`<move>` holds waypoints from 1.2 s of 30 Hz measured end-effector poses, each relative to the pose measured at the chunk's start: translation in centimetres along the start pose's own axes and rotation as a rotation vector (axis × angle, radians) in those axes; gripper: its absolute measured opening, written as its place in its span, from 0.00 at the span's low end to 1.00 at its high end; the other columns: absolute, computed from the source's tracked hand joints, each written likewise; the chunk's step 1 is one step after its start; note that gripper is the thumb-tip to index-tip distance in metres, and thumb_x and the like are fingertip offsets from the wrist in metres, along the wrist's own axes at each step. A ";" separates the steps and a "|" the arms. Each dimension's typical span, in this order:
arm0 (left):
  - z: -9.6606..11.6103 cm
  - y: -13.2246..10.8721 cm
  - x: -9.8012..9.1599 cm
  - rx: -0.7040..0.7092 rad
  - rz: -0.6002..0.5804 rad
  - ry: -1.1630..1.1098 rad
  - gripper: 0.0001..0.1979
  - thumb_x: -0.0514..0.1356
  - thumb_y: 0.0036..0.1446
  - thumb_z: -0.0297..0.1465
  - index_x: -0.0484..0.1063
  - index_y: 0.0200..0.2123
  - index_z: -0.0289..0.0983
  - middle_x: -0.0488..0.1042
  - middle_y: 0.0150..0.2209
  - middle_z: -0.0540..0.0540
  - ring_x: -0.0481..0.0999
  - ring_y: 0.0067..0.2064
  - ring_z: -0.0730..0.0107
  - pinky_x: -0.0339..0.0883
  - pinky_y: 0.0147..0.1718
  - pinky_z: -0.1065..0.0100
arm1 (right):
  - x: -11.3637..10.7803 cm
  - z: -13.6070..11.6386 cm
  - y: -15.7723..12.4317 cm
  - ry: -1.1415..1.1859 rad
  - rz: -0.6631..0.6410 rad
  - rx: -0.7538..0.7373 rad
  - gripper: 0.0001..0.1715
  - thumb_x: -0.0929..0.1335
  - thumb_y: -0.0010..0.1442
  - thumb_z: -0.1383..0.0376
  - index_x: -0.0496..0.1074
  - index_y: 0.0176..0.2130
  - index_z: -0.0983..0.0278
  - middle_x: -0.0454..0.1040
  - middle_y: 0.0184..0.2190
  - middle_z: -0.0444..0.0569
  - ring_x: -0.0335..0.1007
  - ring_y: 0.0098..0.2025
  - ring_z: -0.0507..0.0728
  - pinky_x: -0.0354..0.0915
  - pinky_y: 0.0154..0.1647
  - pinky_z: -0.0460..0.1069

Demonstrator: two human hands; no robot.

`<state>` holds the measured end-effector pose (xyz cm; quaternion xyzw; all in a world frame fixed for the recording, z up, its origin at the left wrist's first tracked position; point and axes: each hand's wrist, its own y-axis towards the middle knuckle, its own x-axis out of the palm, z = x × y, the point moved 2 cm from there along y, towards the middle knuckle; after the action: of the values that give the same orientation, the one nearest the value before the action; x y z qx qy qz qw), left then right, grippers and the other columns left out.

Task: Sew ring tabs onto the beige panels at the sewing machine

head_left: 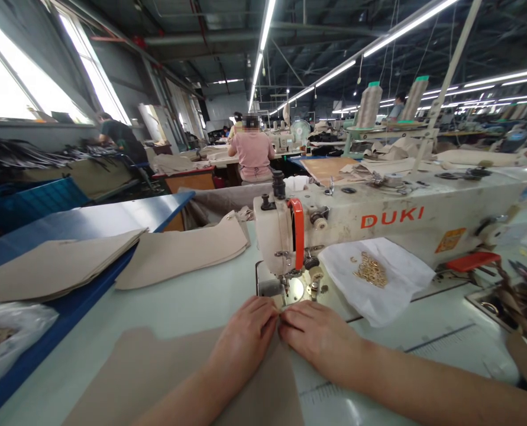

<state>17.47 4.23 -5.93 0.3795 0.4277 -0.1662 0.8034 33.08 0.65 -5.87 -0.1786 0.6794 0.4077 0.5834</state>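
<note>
My left hand (241,337) and my right hand (319,334) meet fingertip to fingertip just in front of the needle of a white DUKI sewing machine (378,222). Both rest on a tan fabric piece (157,378) lying on the pale table (192,302). The fingers of each hand are pressed together, pinching the fabric's far edge near the presser foot (285,284). The pinched spot itself is partly hidden by the fingers.
A white sheet with several small gold rings (372,271) lies right of the needle. Stacks of tan cut pieces (178,251) (54,266) sit at the left on a blue board. A tray of parts (518,302) is at the right. Other people work at distant tables (253,155).
</note>
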 end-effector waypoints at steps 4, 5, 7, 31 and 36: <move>0.2 -0.4 -0.5 0.031 0.028 -0.025 0.09 0.53 0.60 0.24 0.72 0.35 0.38 0.76 0.36 0.46 0.74 0.39 0.66 0.71 0.40 0.65 | -0.1 -0.1 0.1 0.011 -0.026 0.015 0.06 0.65 0.63 0.70 0.71 0.41 0.67 0.72 0.42 0.52 0.64 0.49 0.57 0.61 0.53 0.52; 0.2 -0.4 -0.6 0.039 0.035 -0.026 0.09 0.53 0.60 0.24 0.73 0.36 0.38 0.77 0.36 0.46 0.75 0.39 0.66 0.72 0.40 0.65 | -0.1 -0.1 0.2 0.016 -0.032 0.018 0.06 0.65 0.63 0.70 0.71 0.41 0.67 0.72 0.42 0.52 0.64 0.49 0.57 0.61 0.53 0.52; 0.3 -0.6 -0.8 0.055 0.049 -0.018 0.09 0.53 0.61 0.25 0.73 0.36 0.38 0.77 0.37 0.45 0.75 0.40 0.66 0.72 0.40 0.65 | -0.2 -0.1 0.2 0.017 -0.043 0.020 0.06 0.66 0.63 0.70 0.71 0.41 0.67 0.72 0.42 0.51 0.64 0.48 0.57 0.61 0.53 0.52; -1.6 2.8 0.9 0.129 0.122 0.013 0.11 0.52 0.61 0.27 0.74 0.34 0.38 0.79 0.35 0.45 0.77 0.38 0.65 0.74 0.39 0.65 | -0.4 3.1 0.7 -0.006 -0.049 0.051 0.04 0.66 0.62 0.70 0.69 0.40 0.68 0.72 0.38 0.50 0.64 0.43 0.56 0.60 0.45 0.50; -1.9 3.0 0.8 0.115 0.140 -0.007 0.10 0.52 0.61 0.28 0.75 0.34 0.39 0.79 0.34 0.45 0.77 0.37 0.65 0.74 0.38 0.66 | -0.5 3.3 0.8 0.003 -0.059 0.065 0.04 0.65 0.63 0.71 0.69 0.40 0.68 0.72 0.39 0.51 0.65 0.44 0.57 0.61 0.42 0.51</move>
<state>18.66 7.69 -5.83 0.4533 0.3872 -0.1353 0.7914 34.76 3.58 -5.10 -0.1802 0.6875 0.3680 0.5996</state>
